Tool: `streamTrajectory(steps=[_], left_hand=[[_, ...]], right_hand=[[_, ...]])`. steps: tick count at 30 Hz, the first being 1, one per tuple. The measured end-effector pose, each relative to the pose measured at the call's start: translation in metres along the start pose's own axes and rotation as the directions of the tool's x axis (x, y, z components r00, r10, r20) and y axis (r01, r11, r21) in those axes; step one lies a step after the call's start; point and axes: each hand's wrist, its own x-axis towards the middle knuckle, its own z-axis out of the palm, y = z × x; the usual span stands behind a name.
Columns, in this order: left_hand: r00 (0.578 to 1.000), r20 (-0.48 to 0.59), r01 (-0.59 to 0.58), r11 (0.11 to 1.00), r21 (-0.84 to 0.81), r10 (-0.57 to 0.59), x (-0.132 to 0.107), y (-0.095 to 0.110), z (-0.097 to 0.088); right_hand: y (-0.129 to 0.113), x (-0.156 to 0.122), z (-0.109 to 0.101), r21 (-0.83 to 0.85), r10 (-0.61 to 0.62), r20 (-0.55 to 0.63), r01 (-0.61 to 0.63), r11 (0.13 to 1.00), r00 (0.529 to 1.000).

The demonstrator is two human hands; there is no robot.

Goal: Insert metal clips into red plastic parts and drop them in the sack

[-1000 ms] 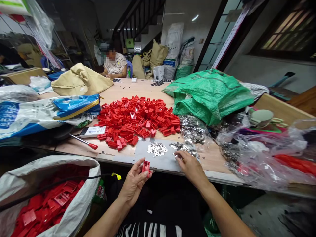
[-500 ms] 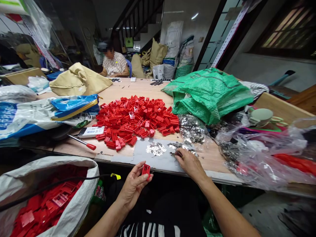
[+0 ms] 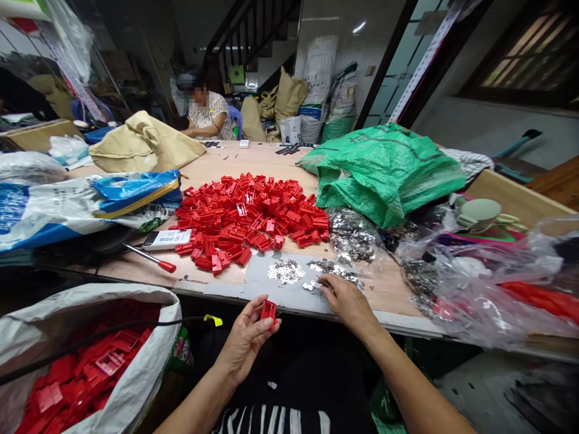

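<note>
Left grip [image 3: 246,340]: one red plastic part [image 3: 268,310]

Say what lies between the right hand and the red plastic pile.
Head view: a gray sheet with a small heap of silver metal pieces lies between the right hand and the red plastic pile.

The left hand [image 3: 246,340] pinches a red plastic part [image 3: 268,311] between its fingers, while the right hand [image 3: 347,303] touches silver metal bits [image 3: 335,271] on a grey sheet [image 3: 289,295], just below a heap of red parts [image 3: 248,217].
</note>
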Motion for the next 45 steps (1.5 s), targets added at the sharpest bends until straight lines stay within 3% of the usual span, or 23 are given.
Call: streamTrajectory(steps=[9, 15, 20, 26, 35, 39, 45], left_hand=[[1.000, 0.004, -0.015, 1.000, -0.013, 0.015, -0.001, 0.001, -0.002], [1.000, 0.015, 0.002, 1.000, -0.016, -0.001, 0.000, 0.002, -0.003], [0.998, 0.033, 0.051, 0.998, -0.028, -0.050, 0.002, 0.005, 0.000], [0.995, 0.090, 0.041, 0.999, -0.035, -0.038, 0.003, 0.011, 0.005], [0.996, 0.087, -0.021, 1.000, -0.021, 0.023, 0.000, 0.013, 0.010], [0.991, 0.126, -0.016, 0.992, -0.124, 0.031, -0.001, 0.015, 0.006], [0.995, 0.094, 0.044, 0.983, -0.176, -0.028, 0.002, 0.016, 0.000]], right_hand=[[-0.010, 0.011, 0.005, -0.080, -0.005, 0.078, 0.011, 0.997, 0.997], [-0.010, 0.012, 0.001, -0.081, 0.017, 0.037, -0.014, 0.997, 0.999], [-0.007, 0.012, -0.002, 0.165, 0.073, 0.016, -0.074, 0.983, 0.997], [-0.012, 0.009, 0.002, 0.488, 0.038, 0.063, -0.063, 0.871, 0.997], [-0.060, -0.007, -0.005, 0.537, -0.163, 0.153, 0.057, 0.842, 0.975], [-0.064, -0.010, -0.003, 0.538, -0.196, 0.157, 0.083, 0.839, 0.968], [-0.061, -0.015, 0.002, 0.520, -0.150, 0.112, 0.071, 0.851, 0.982]])
